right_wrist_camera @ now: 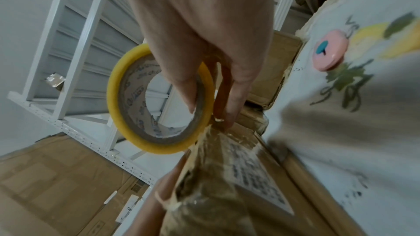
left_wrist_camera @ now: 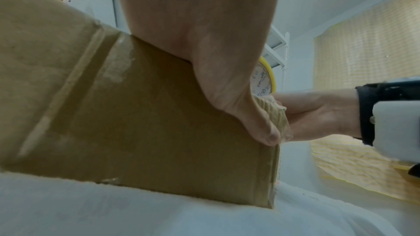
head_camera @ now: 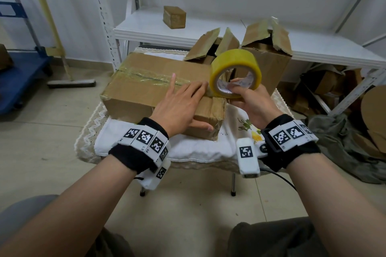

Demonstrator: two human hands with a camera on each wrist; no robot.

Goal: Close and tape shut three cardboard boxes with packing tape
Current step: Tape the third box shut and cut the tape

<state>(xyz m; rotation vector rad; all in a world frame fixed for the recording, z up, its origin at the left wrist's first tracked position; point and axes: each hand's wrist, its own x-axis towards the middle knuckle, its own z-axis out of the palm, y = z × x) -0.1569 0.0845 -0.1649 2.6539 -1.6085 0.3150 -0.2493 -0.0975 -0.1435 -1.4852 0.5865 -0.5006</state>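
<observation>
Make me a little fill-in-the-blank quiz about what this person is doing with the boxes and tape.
1. The right hand holds a roll of ____ packing tape.
2. The left hand lies flat on the ____ brown cardboard box.
3. Behind it stand two brown cardboard boxes whose flaps are ____.
4. A small brown block sits on the white ____.

Missing words: yellow; closed; open; shelf
</observation>
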